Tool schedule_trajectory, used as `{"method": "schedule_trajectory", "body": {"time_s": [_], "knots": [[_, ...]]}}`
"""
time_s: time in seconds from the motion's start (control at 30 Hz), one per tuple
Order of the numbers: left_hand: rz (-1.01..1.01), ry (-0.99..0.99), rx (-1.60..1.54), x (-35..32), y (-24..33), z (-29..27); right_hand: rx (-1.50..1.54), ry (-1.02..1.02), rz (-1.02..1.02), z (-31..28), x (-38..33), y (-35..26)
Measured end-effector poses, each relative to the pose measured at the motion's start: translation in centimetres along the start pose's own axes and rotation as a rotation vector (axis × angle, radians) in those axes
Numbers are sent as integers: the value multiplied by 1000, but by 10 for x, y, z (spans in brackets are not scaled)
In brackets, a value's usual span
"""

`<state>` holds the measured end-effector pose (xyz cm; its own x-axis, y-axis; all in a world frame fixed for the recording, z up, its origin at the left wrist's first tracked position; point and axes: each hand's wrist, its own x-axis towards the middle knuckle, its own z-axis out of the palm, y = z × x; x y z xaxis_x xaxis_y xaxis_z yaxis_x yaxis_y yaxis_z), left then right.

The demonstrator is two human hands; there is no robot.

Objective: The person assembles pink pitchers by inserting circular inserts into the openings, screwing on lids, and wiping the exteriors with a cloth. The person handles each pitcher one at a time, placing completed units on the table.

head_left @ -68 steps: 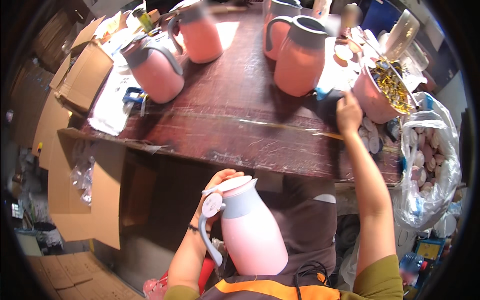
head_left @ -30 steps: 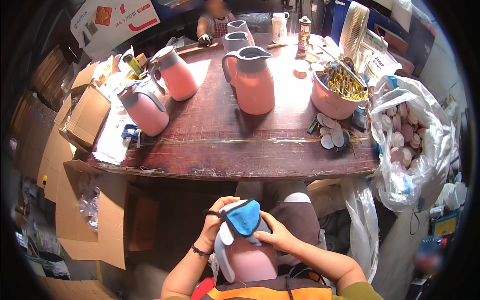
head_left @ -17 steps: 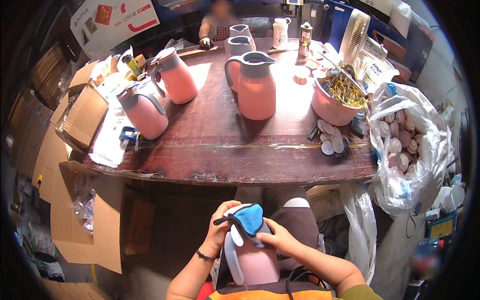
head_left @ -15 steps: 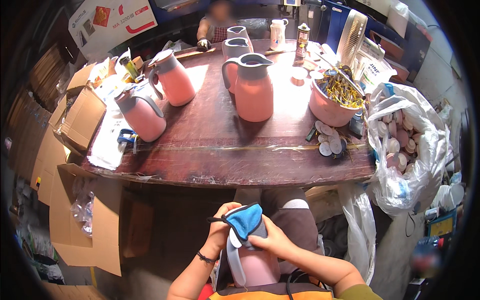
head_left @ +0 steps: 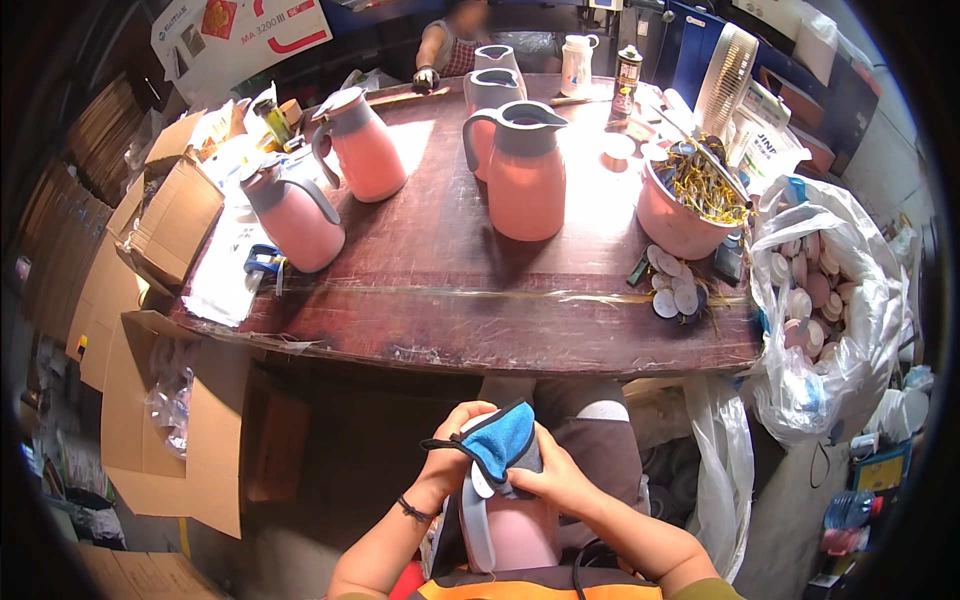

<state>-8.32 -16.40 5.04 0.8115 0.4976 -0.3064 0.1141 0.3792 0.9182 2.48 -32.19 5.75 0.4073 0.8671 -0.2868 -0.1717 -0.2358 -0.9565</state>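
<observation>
A pink thermos jug (head_left: 522, 532) with a pale grey handle (head_left: 478, 522) stands in my lap, below the table edge. A blue cloth (head_left: 500, 440) with black edging is draped over its top and hides the lid area. My left hand (head_left: 455, 452) is closed on the cloth's left side, where a dark loop sticks out. From the right, my right hand (head_left: 556, 470) wraps around the cloth and the jug's grey neck, its thumb pressing on the front. Some fingertips are hidden behind the cloth and the jug.
Several pink jugs with grey tops, one of them (head_left: 527, 185) nearest, stand on the dark red table (head_left: 420, 310). A pink tub (head_left: 690, 215) of yellow wires and some round discs (head_left: 676, 288) lie right. Cardboard boxes (head_left: 170, 225) sit left, a plastic bag (head_left: 830, 350) right. A person (head_left: 455, 50) sits opposite.
The view has swung slightly left, so the table and jugs appear farther right. Both hands keep their hold on the cloth and jug, with the cloth's top tilted a little higher.
</observation>
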Motion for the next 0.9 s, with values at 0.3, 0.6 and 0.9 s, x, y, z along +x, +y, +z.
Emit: {"method": "schedule_trajectory", "body": {"time_s": [0.3,0.6,0.9], "knots": [[4,-10,67,-2,6,7,786,-170,357,-28,10,52],[73,-31,-6,3,-12,-6,381,-184,34,-27,10,37],[-26,-20,-88,1,-8,-8,382,-112,80,-21,8,42]]}}
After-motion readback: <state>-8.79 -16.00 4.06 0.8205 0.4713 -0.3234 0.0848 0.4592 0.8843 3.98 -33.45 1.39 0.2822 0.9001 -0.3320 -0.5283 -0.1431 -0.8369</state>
